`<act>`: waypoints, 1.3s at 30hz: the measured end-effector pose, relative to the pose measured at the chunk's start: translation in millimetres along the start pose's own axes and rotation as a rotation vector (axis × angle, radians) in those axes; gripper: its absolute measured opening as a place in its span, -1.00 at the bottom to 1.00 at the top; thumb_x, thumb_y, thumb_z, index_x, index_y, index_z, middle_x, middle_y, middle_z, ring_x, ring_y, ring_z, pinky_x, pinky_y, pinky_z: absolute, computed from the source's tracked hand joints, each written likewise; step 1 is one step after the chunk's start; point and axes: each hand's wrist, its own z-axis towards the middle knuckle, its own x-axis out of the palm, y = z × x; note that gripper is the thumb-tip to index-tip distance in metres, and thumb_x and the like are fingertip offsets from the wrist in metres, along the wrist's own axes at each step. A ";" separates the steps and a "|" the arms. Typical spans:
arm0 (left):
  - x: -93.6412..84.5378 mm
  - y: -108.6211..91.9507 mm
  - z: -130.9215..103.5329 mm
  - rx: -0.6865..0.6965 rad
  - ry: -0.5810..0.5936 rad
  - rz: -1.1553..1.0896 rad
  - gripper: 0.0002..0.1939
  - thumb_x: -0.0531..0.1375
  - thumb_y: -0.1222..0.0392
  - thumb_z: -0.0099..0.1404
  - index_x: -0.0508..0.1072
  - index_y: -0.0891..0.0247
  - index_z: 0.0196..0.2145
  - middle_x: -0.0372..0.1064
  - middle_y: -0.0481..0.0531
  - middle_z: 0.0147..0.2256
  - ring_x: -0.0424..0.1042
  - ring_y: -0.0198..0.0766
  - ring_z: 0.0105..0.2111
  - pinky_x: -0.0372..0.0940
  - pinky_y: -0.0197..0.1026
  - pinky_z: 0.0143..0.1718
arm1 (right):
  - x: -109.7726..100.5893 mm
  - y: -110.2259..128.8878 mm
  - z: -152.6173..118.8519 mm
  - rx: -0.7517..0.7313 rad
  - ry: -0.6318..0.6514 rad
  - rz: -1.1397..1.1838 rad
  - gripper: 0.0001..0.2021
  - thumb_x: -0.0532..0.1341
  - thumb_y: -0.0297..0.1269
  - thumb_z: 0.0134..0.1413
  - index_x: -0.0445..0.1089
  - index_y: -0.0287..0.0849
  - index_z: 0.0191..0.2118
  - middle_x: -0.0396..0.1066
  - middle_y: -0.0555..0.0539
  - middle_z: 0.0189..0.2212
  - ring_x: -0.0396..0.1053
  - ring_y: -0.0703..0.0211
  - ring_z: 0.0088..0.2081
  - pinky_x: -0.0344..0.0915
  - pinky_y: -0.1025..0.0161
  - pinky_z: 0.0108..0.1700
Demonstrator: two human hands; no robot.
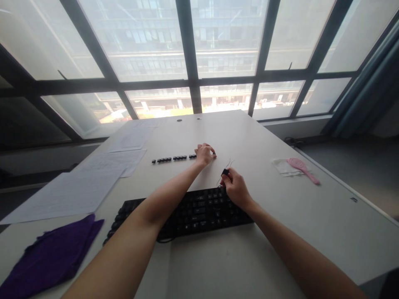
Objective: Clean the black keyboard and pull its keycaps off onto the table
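Observation:
A black keyboard (199, 211) lies on the white table below my forearms, with some bare patches among its keys. Beyond it runs a row of small black keycaps (164, 160). At the right end of that row, my left hand (205, 154) is closed, its fingertips at a small black keycap (214, 154) on the table. Just above the keyboard's far edge, my right hand (234, 185) pinches a small black tool (225, 171) with thin wires sticking out.
Purple cloth (56, 253) lies at the lower left, and printed papers (71, 191) spread along the left side. On the right, a pink hairbrush (301, 165) rests partly on a white tissue (282, 167). Windows stand behind the table (230, 133).

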 end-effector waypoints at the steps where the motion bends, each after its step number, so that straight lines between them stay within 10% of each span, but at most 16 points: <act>1: 1.1 1.7 3.7 -0.019 0.011 0.005 -0.85 0.37 0.07 0.17 0.61 0.10 -0.29 0.35 0.09 0.02 0.16 0.08 0.09 0.11 0.09 0.07 | -0.2 0.2 -0.2 0.001 0.006 -0.008 -0.90 0.09 -0.28 0.24 0.25 -0.08 -0.33 0.45 0.01 -0.50 0.42 0.16 -0.45 0.25 0.28 -0.36; 32: -4.6 16.6 15.7 -0.078 0.092 0.059 -0.70 0.40 -0.05 0.07 0.60 0.12 -0.27 0.31 0.14 0.06 0.14 0.14 0.12 0.12 0.13 0.09 | -2.4 1.0 0.1 0.000 0.045 -0.049 -0.90 0.12 -0.31 0.23 0.26 -0.10 -0.34 0.46 0.01 -0.50 0.41 0.17 -0.45 0.23 0.28 -0.35; 39: -36.6 23.2 11.8 -0.031 -0.006 0.050 -0.69 0.30 -0.04 0.23 0.54 0.10 -0.11 0.30 0.13 0.10 0.15 0.12 0.15 0.13 0.13 0.09 | -1.4 0.0 -0.1 -0.006 0.035 -0.024 -0.91 0.11 -0.29 0.23 0.27 -0.09 -0.33 0.47 0.00 -0.48 0.43 0.16 -0.43 0.25 0.27 -0.33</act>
